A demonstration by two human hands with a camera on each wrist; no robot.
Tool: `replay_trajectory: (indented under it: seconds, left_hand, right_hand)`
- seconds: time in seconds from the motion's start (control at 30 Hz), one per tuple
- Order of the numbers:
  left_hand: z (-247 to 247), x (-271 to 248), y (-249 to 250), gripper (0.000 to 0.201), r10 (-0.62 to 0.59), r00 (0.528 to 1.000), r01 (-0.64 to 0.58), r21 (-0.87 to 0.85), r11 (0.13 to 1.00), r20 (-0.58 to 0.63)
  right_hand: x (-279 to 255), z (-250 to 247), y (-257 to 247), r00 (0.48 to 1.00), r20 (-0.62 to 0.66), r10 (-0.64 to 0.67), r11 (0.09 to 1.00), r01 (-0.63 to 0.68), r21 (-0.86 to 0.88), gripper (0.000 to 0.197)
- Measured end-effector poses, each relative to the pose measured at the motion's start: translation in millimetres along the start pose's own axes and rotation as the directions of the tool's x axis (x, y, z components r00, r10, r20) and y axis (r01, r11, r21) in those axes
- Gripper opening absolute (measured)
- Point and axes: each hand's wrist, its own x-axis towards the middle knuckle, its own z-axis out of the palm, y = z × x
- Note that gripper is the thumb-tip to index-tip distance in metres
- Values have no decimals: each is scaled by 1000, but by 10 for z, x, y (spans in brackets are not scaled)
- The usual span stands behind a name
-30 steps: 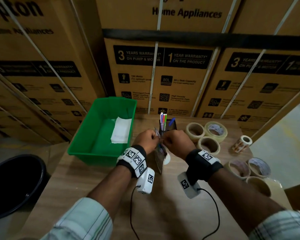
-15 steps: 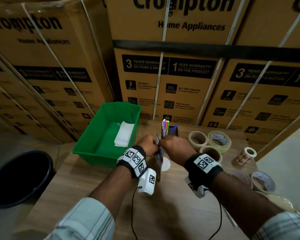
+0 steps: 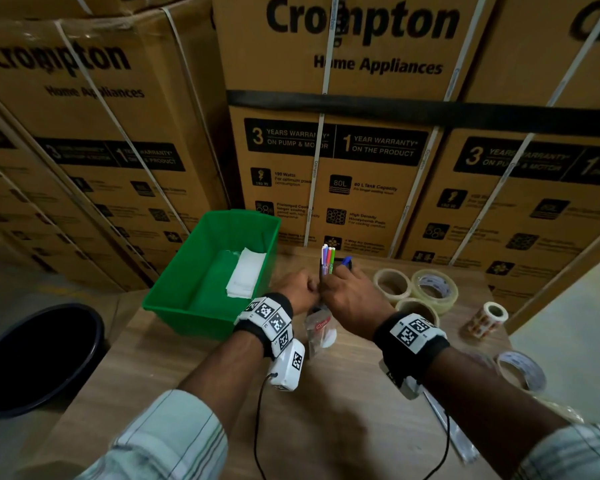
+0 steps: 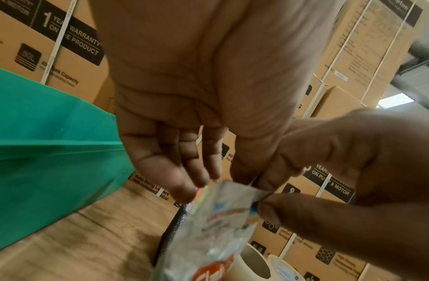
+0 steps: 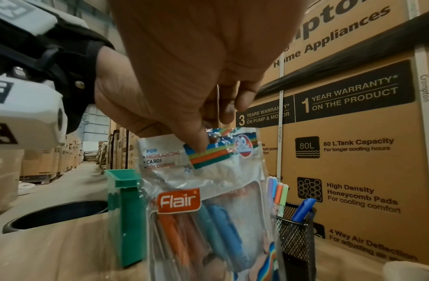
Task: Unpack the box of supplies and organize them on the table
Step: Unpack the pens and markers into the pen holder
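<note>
From the head camera, both hands meet just in front of the pen holder (image 3: 333, 268), at about 12 o'clock on the bench (image 3: 343, 410). The left hand (image 3: 297, 287) and right hand (image 3: 352, 294) pinch the top of a clear pen packet (image 3: 317, 327), which hangs upright between the wrists. Compared with a second ago the hands have moved forward and closer together, so the packet now sits right beside the holder, and the right wrist has rolled inward. I judge that the packet's top is being pulled open so the pens can go into the holder. The green bin (image 3: 201, 306) at 10 o'clock holds only a white folded stack (image 3: 245, 277); tape rolls (image 3: 426, 289) lie at 2 o'clock.

From the left wrist, the left fingers (image 4: 245, 171) curl and nip the packet's (image 4: 216, 218) top edge, while the right thumb and forefinger (image 4: 280, 205) clamp the same edge from the 3 o'clock side. The edge looks crumpled; whether it is torn I cannot tell.

From the right wrist, the right hand's fingers (image 5: 196, 140) grip the printed header of the packet (image 5: 203, 209), labelled Flair, with orange and blue pens still inside. The mesh holder (image 5: 296, 228) stands at 4 o'clock with pens already in it. So unpacking is nearly finished, with this packet still sealed or only partly opened.
</note>
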Motion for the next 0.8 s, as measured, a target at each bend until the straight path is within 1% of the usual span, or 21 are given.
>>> replay_trajectory:
  seconds: [0.07,0.13,0.23,0.3,0.37,0.43,0.53,0.57,0.6,0.63,0.67,0.7,0.73,0.8]
  left_hand:
    - [36,-1,5,4,29,999,-31,62,998,31]
    - [46,11,12,5,46,999,-47,87,995,11]
    - [65,47,13,3,40,996,-37,40,999,-77]
    - [91,45,21,10,34,995,-34,2,999,-98]
    - [131,40,26,15,28,996,-33,-60,998,-81]
    - [174,42,31,14,35,997,-43,-108,993,-69]
    - [209,55,46,13,91,995,-96,-146,985,-38]
    - [203,64,44,13,113,993,-116,-198,973,-26]
    - [180,54,46,13,119,993,-117,-287,951,-11]
    - [155,47,38,16,109,994,-99,-401,911,3]
    - [119,24,27,21,92,996,-73,-505,860,13]
    - [86,6,0,28,89,996,-65,-572,817,13]
    - [56,-21,-30,32,97,995,-69,-596,800,16]
    - [25,-57,-119,38,133,991,-95,-559,823,27]
  right_hand:
    - [-43,3,7,1000,6,-19,999,18,26,11]
    - [-80,-4,14,998,42,-46,997,43,63,12]
    - [-125,-71,29,978,193,-79,990,54,131,13]
    - [-169,-133,41,958,278,-74,989,36,140,15]
    - [-202,-169,45,956,285,-64,993,33,112,21]
    - [-212,-157,28,953,301,-26,997,2,81,30]
    - [-177,-107,-2,955,293,40,994,-67,81,20]
    - [-165,-116,4,960,271,74,991,-100,86,18]
    - [-152,-140,16,960,258,108,986,-136,93,17]
    - [-134,-167,36,959,251,134,982,-163,100,15]
    - [-118,-192,63,958,243,151,978,-180,102,12]
    - [-98,-220,90,956,238,173,975,-201,99,11]
    - [-74,-253,114,951,238,199,968,-228,102,15]
    - [-7,-298,163,947,223,230,955,-265,137,21]
